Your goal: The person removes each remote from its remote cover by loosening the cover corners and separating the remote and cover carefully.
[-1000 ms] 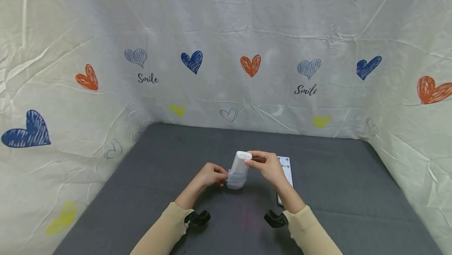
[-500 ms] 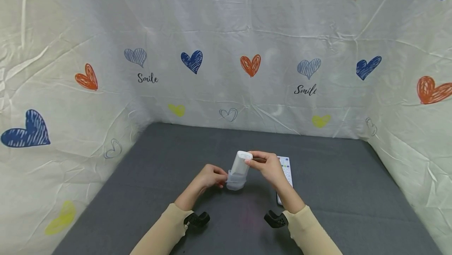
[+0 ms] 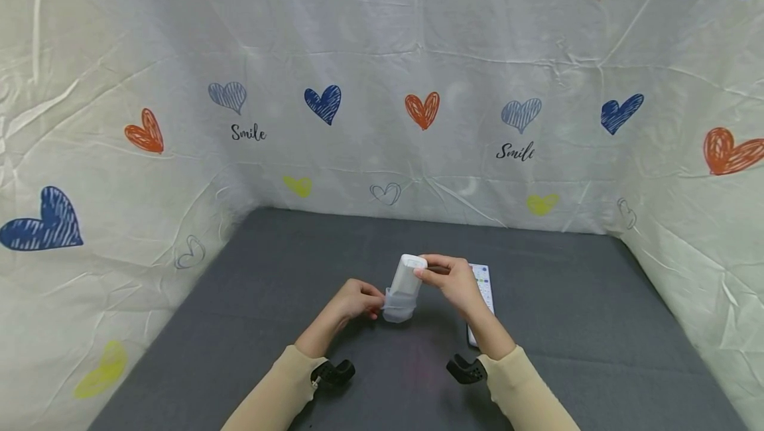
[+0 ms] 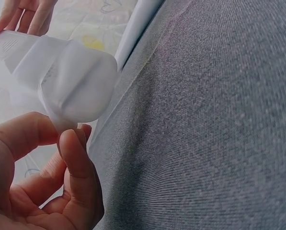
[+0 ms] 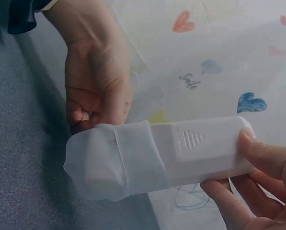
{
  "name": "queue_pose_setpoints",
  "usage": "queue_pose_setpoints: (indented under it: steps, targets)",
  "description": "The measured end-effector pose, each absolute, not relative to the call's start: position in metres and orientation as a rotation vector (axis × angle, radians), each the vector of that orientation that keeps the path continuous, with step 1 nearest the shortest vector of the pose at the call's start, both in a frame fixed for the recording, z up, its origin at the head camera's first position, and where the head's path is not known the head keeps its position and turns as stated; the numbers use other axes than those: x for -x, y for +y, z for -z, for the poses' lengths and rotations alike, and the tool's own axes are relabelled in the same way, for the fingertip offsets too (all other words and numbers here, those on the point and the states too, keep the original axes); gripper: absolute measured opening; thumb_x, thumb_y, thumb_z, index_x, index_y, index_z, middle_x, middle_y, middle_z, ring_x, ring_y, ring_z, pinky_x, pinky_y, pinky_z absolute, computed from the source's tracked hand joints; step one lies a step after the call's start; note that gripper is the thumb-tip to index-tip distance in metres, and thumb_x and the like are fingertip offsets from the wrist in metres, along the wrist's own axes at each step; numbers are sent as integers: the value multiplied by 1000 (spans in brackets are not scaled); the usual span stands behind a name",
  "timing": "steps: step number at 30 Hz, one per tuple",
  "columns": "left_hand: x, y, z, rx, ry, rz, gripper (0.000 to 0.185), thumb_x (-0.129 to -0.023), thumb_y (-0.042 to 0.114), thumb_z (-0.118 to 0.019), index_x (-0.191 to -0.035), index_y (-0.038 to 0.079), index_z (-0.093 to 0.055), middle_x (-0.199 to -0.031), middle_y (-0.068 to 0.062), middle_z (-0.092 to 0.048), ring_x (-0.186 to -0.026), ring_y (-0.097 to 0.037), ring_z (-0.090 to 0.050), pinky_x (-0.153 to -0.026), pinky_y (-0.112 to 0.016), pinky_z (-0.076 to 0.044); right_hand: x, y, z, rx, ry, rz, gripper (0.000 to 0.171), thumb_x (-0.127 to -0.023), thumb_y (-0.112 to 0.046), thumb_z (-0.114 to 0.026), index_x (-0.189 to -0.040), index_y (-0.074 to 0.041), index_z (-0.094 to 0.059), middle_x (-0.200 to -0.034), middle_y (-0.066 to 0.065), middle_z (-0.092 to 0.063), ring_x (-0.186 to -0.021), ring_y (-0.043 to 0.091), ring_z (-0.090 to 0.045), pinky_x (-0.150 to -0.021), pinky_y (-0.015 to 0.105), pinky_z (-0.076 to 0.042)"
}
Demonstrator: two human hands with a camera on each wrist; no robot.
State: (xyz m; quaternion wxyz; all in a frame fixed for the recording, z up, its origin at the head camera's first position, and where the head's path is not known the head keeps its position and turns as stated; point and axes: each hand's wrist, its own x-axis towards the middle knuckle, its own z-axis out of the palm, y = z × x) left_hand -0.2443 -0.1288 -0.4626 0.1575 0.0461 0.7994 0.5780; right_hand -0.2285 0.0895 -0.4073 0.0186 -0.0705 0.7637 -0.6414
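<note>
**Tilted, partly covered, gripped from two sides**

Holding up the white handset [image 3: 408, 276] above the middle of the grey table [image 3: 310, 245], with the bare end raised toward the far right and the covered end lowered toward the near left. Clamped at the bare end between thumb and fingers of the right hand [image 3: 453, 280]. Marked on one face with a small ridged patch, as seen from the right wrist. Enclosed at the lower end by a translucent cover [image 3: 399, 307], slightly wrinkled, crossed by a fold line and reaching only part of the way up. Pinched at the cover's left edge between thumb and finger of the left hand [image 3: 356, 298]. With the hands apart from each other, on opposite sides of the handset.

To the right, flat on the table, with a remote [image 3: 484, 285] partly hidden by the right forearm [image 3: 494, 336], showing small buttons, a few of them coloured. Dressed in cream sleeves [image 3: 271, 388], with black wrist devices [image 3: 333, 372] just beside the cuffs. Bounded at far, left and right by a creased white sheet [image 3: 358, 146], printed with coloured hearts [image 3: 322, 105] and "Smile".
</note>
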Motion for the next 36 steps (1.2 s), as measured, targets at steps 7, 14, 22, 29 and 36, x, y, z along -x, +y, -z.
queue_pose_setpoints:
  steps: [7, 14, 22, 29, 36]
  targets:
    - [254, -131, 481, -119, 2292, -1670, 15, -82, -4, -61, -92, -13, -67, -69, -3, -61, -58, -11, -57, -58, -31, -56, 219, 88, 391, 214, 2373, 1980, 30, -84, -4, -69, -113, 3, -67, -109, 20, -68, -97, 24, -67, -86, 40, -54]
    - [255, -130, 483, -82, 2303, -1663, 14, -81, -3, -61, -90, -10, -69, -69, -4, -61, -58, -11, -57, -57, -29, -55, 234, 91, 409, 233, 2346, 2013, 31, -83, -6, -71, -113, 2, -67, -110, 19, -68, -97, 24, -67, -85, 39, -54]
    - [256, -133, 487, -28, 2313, -1698, 11, -82, -1, -63, -88, -9, -69, -73, -5, -62, -59, -14, -58, -58, -30, -55, 242, 90, 421, 239, 2341, 2030, 31, -81, -10, -74, -111, -3, -70, -109, 14, -69, -95, 20, -67, -86, 38, -54]
    - [261, -134, 487, 24, 2332, -1731, 11, -82, -2, -62, -87, -9, -69, -71, -5, -62, -59, -13, -58, -59, -31, -56, 243, 86, 424, 224, 2374, 2012, 29, -81, -12, -75, -108, -6, -71, -107, 11, -70, -95, 20, -67, -88, 41, -53]
    - [265, -134, 482, 45, 2309, -1795, 12, -83, -2, -63, -90, -9, -69, -76, -8, -66, -58, -12, -62, -61, -31, -57, 245, 85, 424, 210, 2395, 2021, 31, -79, -14, -76, -109, -10, -71, -106, 9, -70, -95, 19, -67, -88, 41, -52]
